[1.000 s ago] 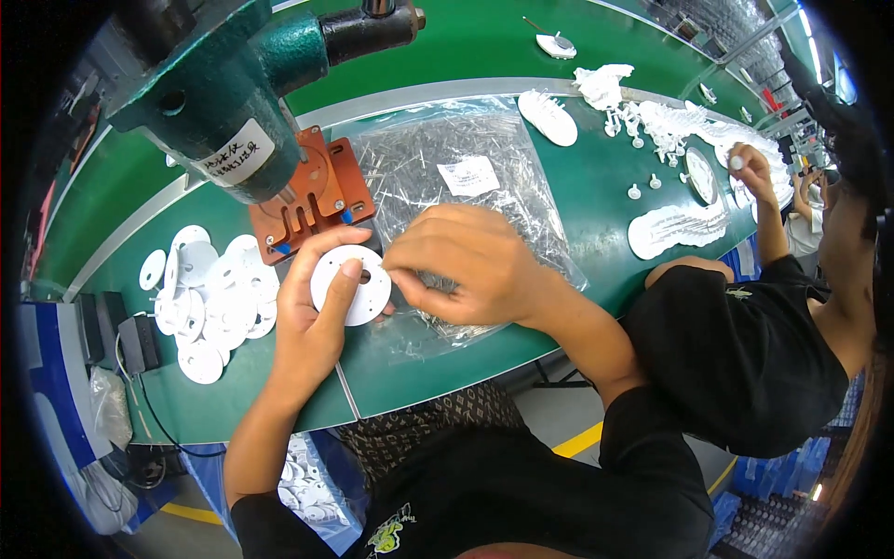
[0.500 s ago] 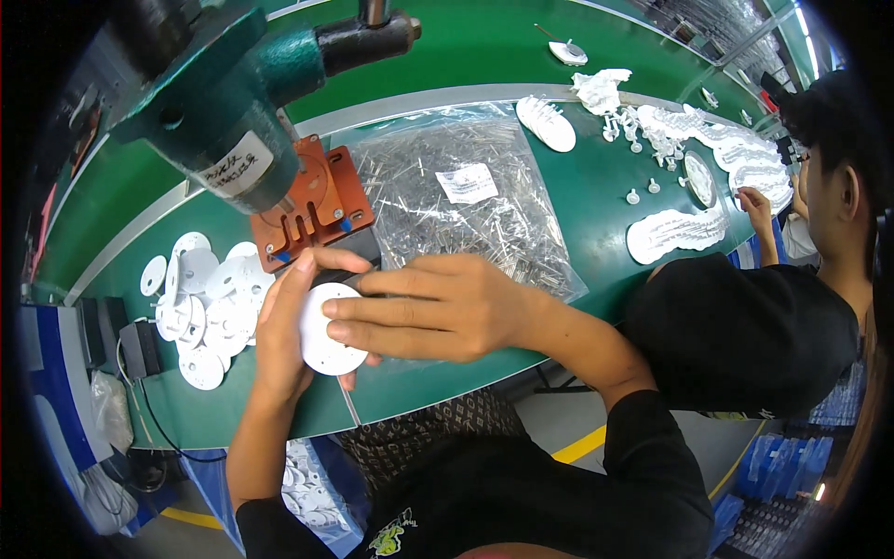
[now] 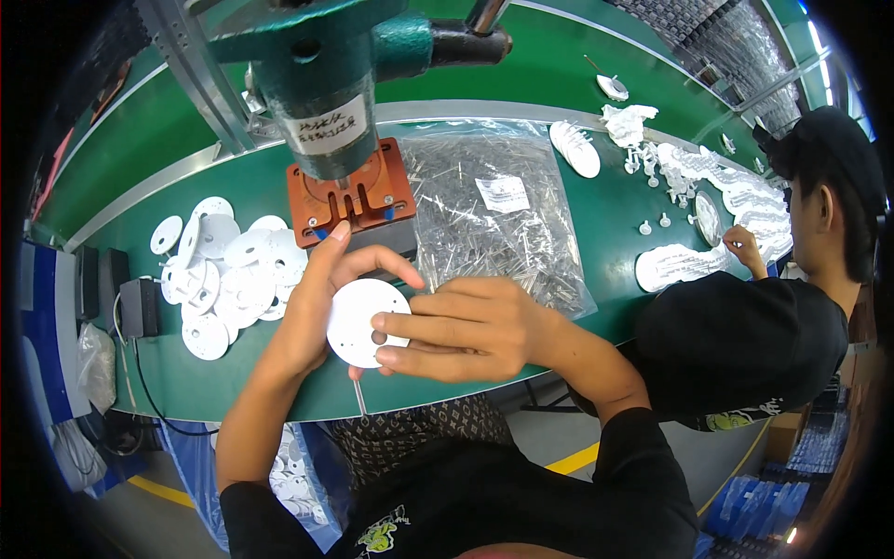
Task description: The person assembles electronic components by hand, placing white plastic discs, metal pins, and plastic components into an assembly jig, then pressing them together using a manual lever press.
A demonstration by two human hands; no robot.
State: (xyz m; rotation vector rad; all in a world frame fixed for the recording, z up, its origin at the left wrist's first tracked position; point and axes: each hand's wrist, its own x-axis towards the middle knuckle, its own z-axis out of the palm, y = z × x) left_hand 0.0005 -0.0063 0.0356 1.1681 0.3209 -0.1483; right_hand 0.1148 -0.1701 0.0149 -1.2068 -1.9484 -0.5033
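Observation:
A round white plastic disc (image 3: pixel 352 326) with small holes is held in front of me, above the bench's near edge. My left hand (image 3: pixel 312 312) grips its left side, with the index finger arched over the top. Across the right part of its face lie the bent fingers of my right hand (image 3: pixel 480 331), two tips at the middle hole; its thumb is hidden. Below the disc a thin metal pin (image 3: pixel 361 399) points down; what holds its upper end is hidden. Just beyond my hands is an orange metal fixture (image 3: pixel 391 186) under a green press (image 3: pixel 326 84).
White discs (image 3: pixel 244 289) lie piled on the left. A clear bag of metal pins (image 3: pixel 456 219) lies right of the fixture. More white parts (image 3: pixel 684 265) are on the right, by a co-worker (image 3: pixel 754 326). A blue-lined bin (image 3: pixel 303 489) of white pieces stands below the bench edge.
The view has turned, so the bench appears farther right. My right fingers have bent and drawn back, uncovering more of the disc. My left index finger has spread from the thumb.

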